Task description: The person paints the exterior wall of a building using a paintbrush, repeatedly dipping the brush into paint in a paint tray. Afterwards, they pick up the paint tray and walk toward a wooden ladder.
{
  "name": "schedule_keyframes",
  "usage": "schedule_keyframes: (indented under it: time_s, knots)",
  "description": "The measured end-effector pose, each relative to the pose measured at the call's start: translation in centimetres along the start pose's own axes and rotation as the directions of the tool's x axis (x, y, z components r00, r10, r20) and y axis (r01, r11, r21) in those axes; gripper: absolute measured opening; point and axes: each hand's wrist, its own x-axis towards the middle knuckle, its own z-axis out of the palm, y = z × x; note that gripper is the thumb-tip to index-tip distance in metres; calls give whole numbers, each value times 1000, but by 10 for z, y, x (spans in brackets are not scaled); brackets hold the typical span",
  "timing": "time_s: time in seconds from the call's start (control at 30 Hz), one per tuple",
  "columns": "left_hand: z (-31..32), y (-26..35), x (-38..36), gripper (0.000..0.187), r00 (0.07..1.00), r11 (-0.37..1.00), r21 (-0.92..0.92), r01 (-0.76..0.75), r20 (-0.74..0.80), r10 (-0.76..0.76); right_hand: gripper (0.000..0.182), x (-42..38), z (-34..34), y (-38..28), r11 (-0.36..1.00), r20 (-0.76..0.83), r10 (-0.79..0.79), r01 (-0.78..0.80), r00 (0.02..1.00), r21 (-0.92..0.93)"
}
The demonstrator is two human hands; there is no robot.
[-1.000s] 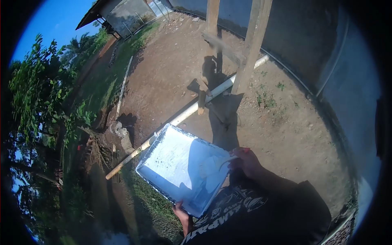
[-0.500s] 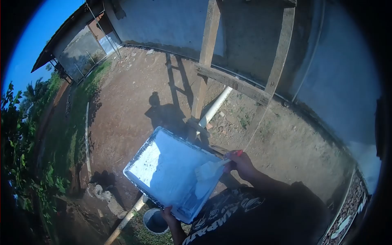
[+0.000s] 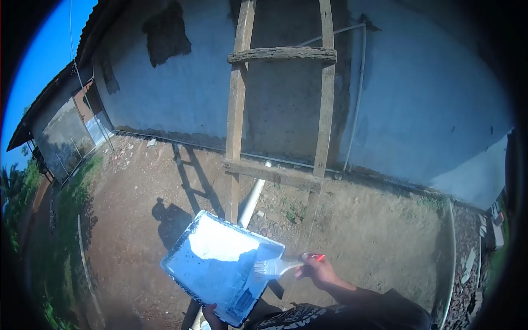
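My left hand (image 3: 213, 317) grips the near edge of a paint tray (image 3: 199, 278), a wide shallow one with light blue-white paint and a dark smeared rim. In my right hand (image 3: 319, 270) is a broad paintbrush (image 3: 271, 268) with pale bristles and a red handle end. The bristles point left and overlap the right side of the tray. Sunlight falls brightly on the tray's far part, and shadow covers the near part.
A wooden ladder (image 3: 236, 110) stands just ahead, before a blue-grey wall (image 3: 407, 110) with a bare dark patch. A white pipe (image 3: 253, 201) lies on the dirt ground behind the tray. Rubble (image 3: 470, 269) lies at the right.
The view has tipped up, showing more ladder and wall. My right hand and the brush now sit farther from my body, bristles more plainly visible. The bucket has mostly left the view.
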Motion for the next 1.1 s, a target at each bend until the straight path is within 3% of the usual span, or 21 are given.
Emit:
schedule_keyframes:
  time_s: [0.03, 0.17, 0.37, 0.7, 1.1]
  knots:
    - [4, 0, 1, 77, 996, 997, 34, 68, -64, -66, 25, -4, -10, 1, 1000, 1, -29, 29, 1000, 3]
    - [9, -16, 15, 73, 973, 975, -32, 222, 75, -219, 27, -16, -36, -6, 999, -72, -33, 35, 997, 24]
    - [-1, -18, 36, 43, 996, 956, 287, -61, 76, 40, 28, -45, -20, 14, 997, -199, -58, 68, 978, 45]
    - [-15, 49, 115, 48, 962, 980, 190, -63, 271, 9, 25, -42, 66, 46, 973, -382, -204, 231, 901, 26]
    - [-17, 107, 145, 56, 949, 995, 97, -8, 316, -24, 24, -36, 139, 49, 963, -460, -258, 265, 849, -50]
